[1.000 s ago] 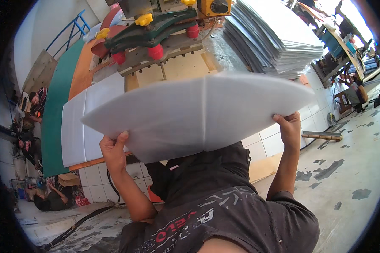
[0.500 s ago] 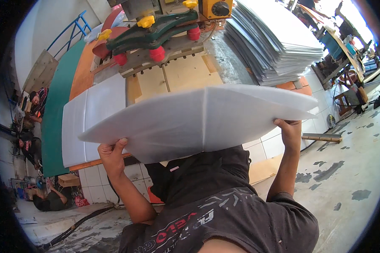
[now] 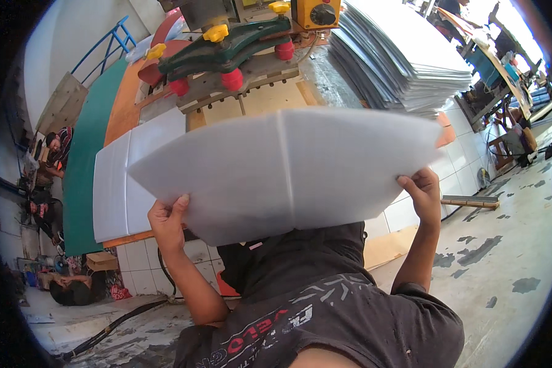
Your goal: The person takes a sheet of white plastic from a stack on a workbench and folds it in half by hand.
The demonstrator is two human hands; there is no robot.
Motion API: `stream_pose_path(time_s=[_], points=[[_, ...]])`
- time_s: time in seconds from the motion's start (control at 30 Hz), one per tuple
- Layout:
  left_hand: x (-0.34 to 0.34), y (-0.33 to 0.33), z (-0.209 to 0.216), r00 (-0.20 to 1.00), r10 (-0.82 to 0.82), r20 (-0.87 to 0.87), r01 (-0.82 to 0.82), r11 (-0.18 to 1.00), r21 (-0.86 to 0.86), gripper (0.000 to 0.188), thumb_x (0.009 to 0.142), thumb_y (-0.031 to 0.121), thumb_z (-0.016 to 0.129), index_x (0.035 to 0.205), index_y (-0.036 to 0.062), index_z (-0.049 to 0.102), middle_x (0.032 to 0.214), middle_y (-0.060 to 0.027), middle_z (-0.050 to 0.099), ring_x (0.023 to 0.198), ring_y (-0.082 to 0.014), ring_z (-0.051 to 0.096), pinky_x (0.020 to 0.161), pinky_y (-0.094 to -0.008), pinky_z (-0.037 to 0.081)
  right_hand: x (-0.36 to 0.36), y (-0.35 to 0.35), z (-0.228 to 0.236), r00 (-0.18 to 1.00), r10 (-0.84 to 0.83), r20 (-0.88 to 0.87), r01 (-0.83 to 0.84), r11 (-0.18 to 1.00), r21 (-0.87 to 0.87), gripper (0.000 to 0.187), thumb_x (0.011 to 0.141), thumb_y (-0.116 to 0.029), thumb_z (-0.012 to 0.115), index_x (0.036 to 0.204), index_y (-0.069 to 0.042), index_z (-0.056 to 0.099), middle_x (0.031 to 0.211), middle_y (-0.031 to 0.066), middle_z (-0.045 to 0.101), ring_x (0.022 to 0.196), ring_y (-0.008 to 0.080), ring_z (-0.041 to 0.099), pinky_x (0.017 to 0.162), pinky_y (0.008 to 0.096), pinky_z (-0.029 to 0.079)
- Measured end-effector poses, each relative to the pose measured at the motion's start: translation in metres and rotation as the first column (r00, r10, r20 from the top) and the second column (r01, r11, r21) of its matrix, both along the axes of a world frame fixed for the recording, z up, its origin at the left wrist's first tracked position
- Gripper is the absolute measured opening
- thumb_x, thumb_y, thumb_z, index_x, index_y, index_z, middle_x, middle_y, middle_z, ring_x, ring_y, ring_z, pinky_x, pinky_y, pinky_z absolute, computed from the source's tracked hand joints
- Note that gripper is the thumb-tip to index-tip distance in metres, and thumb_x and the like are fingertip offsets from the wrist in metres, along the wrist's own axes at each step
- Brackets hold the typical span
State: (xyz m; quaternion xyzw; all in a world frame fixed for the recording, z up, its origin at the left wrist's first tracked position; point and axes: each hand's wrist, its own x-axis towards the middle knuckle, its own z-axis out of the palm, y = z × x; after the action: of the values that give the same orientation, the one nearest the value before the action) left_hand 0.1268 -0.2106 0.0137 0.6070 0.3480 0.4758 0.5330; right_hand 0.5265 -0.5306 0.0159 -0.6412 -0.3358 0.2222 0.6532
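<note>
A large translucent plastic sheet [image 3: 239, 165] is held up in front of my body, with a pale crease line running down its middle. My left hand [image 3: 168, 221] pinches its left edge between thumb and fingers. On the opposite side my right hand [image 3: 423, 190] grips the right edge the same way. Behind the sheet is a machine with a dark green frame [image 3: 227, 46], yellow knobs and red feet, over a pale board [image 3: 276, 95]. Similar creased sheets [image 3: 110, 190] lie piled to the left, partly covered by the held one.
A tall stack of flat sheets [image 3: 411, 55] stands at the back right. A green surface [image 3: 83, 190] runs along the left. An orange control box [image 3: 316, 13] with a dial sits beside the machine. Several people are at the far left; one person [image 3: 76, 289] is low down.
The sheet has tilted to show more of its broad face, and its right end has shifted left. Both hands keep their hold and have moved only slightly.
</note>
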Motion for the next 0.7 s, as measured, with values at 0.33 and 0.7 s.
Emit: stream_pose_path(time_s=[0.33, 0.7], points=[[0.045, -0.018, 0.013, 0.999, -0.017, 0.029, 0.018, 1.000, -0.012, 0.027, 0.094, 0.014, 0.072, 0.112, -0.0055, 0.067, 0.104, -0.0072, 0.071, 0.094, -0.0118, 0.062, 0.089, -0.0274, 0.048, 0.011, 0.050, 0.004, 0.955, -0.256, 0.151, 0.277, 0.950, -0.143, 0.024, 0.089, -0.018, 0.076, 0.096, 0.002, 0.063, 0.080, 0.0032, 0.068, 0.079, 0.0084, 0.063, 0.072, 0.0238, 0.048], [0.045, -0.019, -0.001, 0.995, -0.006, 0.098, 0.018, 0.992, -0.124, 0.030, 0.096, 0.013, 0.068, 0.119, -0.0063, 0.064, 0.111, -0.0089, 0.070, 0.100, -0.0114, 0.061, 0.094, -0.0269, 0.045, -0.043, 0.085, -0.005, 0.392, -0.082, 0.916, 0.657, 0.722, -0.216, 0.072, 0.091, -0.049, 0.067, 0.139, 0.001, 0.050, 0.145, 0.0233, 0.048, 0.139, 0.0389, 0.039, 0.113, 0.0519, 0.030]])
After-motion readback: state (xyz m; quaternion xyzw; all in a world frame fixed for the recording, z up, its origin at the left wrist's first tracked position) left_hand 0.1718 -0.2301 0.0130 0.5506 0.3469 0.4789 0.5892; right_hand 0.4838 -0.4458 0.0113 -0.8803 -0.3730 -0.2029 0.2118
